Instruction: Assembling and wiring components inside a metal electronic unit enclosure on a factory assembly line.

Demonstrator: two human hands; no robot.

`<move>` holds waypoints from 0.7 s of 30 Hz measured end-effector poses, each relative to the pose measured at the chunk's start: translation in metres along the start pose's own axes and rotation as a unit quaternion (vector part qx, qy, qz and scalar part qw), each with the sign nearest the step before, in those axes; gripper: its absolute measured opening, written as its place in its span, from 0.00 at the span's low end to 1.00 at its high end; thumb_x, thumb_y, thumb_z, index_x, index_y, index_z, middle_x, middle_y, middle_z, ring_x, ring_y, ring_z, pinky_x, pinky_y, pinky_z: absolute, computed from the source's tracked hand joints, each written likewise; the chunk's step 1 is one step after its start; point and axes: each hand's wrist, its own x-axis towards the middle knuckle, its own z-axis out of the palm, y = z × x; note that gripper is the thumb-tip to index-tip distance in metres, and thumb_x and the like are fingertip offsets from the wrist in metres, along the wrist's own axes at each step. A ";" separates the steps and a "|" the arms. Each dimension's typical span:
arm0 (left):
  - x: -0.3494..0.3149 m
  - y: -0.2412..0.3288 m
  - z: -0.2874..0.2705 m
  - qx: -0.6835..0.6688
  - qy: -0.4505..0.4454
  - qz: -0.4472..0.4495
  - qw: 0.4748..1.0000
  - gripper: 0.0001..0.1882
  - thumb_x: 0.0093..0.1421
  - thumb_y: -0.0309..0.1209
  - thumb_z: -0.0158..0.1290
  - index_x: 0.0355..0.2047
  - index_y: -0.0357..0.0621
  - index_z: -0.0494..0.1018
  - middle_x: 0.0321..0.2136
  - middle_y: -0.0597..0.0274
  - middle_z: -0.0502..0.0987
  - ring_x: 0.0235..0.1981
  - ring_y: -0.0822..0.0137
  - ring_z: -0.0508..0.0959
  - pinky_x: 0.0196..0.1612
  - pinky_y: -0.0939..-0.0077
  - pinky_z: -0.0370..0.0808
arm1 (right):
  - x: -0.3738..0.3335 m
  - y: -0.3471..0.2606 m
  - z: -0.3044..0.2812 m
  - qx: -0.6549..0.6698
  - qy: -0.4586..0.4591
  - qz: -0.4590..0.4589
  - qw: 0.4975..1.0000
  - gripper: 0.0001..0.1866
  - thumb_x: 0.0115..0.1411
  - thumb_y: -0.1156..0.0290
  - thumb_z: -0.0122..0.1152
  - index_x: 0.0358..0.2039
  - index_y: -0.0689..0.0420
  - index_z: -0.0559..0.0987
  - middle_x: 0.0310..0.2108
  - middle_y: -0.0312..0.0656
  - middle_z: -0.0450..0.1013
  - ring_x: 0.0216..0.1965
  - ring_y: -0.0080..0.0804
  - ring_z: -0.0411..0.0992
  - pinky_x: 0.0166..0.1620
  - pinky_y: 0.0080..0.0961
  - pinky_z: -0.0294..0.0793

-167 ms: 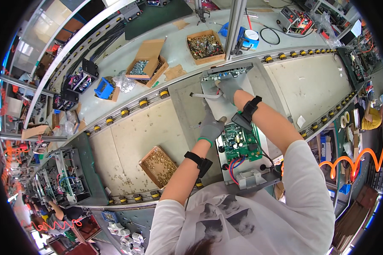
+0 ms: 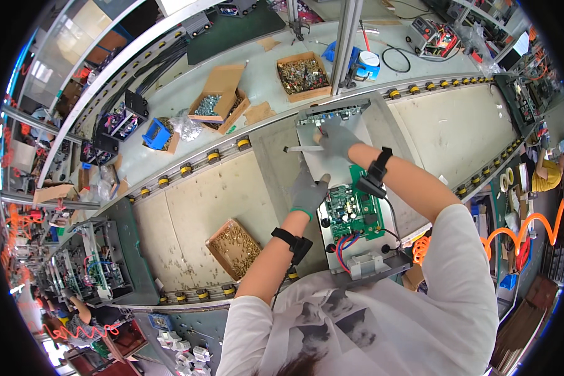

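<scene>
Chassis (image 2: pixel 314 168) on grey board (image 2: pixel 274 166), grn PCB (image 2: pixel 371 220) nr end | L hand (image 2: pixel 307 193) at chassis L edge, R hand (image 2: pixel 337 141) over plate; fingers' grip hidden, can't tell | risk: ribbon cable (image 2: pixel 304 149) snags if R hand drags; R wrist unit (image 2: pixel 371 183) knocks PCB if arm dips

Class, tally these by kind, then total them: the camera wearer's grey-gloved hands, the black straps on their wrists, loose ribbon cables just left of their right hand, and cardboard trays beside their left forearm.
Grey-gloved hands: 2
Black wrist straps: 2
Ribbon cable: 1
Cardboard tray: 1
Total: 6
</scene>
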 end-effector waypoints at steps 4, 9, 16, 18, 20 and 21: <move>-0.008 -0.009 0.002 0.102 0.122 -0.002 0.987 0.41 0.54 0.32 0.52 0.64 0.39 0.45 0.48 0.46 0.68 0.47 0.50 0.71 0.48 0.63 0.69 | -0.047 -0.006 0.002 -0.187 0.045 -0.105 0.976 0.24 0.57 0.62 0.54 0.52 0.56 0.65 0.42 0.50 0.73 0.41 0.48 0.73 0.43 0.38 0.71; -0.016 -0.007 -0.009 0.104 0.178 0.112 0.972 0.36 0.51 0.32 0.51 0.61 0.41 0.52 0.47 0.44 0.65 0.48 0.47 0.68 0.49 0.57 0.67 | -0.039 0.018 0.007 -0.244 0.079 -0.098 0.961 0.21 0.54 0.66 0.56 0.50 0.49 0.67 0.44 0.44 0.71 0.40 0.46 0.74 0.41 0.38 0.72; -0.018 -0.013 -0.008 0.075 0.142 0.069 0.985 0.34 0.51 0.32 0.51 0.60 0.43 0.55 0.48 0.43 0.65 0.49 0.46 0.67 0.50 0.57 0.67 | -0.035 0.021 -0.013 -0.352 0.073 -0.135 0.923 0.17 0.51 0.67 0.57 0.44 0.48 0.73 0.46 0.40 0.68 0.45 0.41 0.71 0.43 0.37 0.71; -0.019 -0.016 -0.009 0.063 0.152 0.100 0.981 0.33 0.52 0.32 0.51 0.59 0.42 0.56 0.49 0.42 0.65 0.50 0.45 0.66 0.53 0.59 0.65 | -0.040 0.019 -0.013 -0.406 0.064 -0.149 0.899 0.17 0.51 0.66 0.58 0.43 0.48 0.74 0.47 0.39 0.68 0.45 0.39 0.69 0.45 0.36 0.70; -0.019 -0.015 -0.011 0.102 0.160 0.125 0.974 0.33 0.52 0.34 0.50 0.59 0.44 0.57 0.50 0.44 0.65 0.51 0.46 0.65 0.55 0.58 0.62 | -0.050 0.026 -0.009 -0.405 0.041 -0.319 0.856 0.13 0.50 0.63 0.58 0.38 0.48 0.77 0.41 0.37 0.71 0.45 0.35 0.67 0.47 0.34 0.64; -0.020 -0.012 -0.013 0.142 0.166 0.150 0.964 0.32 0.53 0.36 0.50 0.59 0.46 0.58 0.51 0.46 0.65 0.52 0.47 0.65 0.57 0.57 0.60 | -0.058 0.020 -0.008 -0.406 0.041 -0.318 0.856 0.13 0.50 0.63 0.58 0.38 0.48 0.77 0.41 0.37 0.71 0.45 0.35 0.67 0.47 0.34 0.64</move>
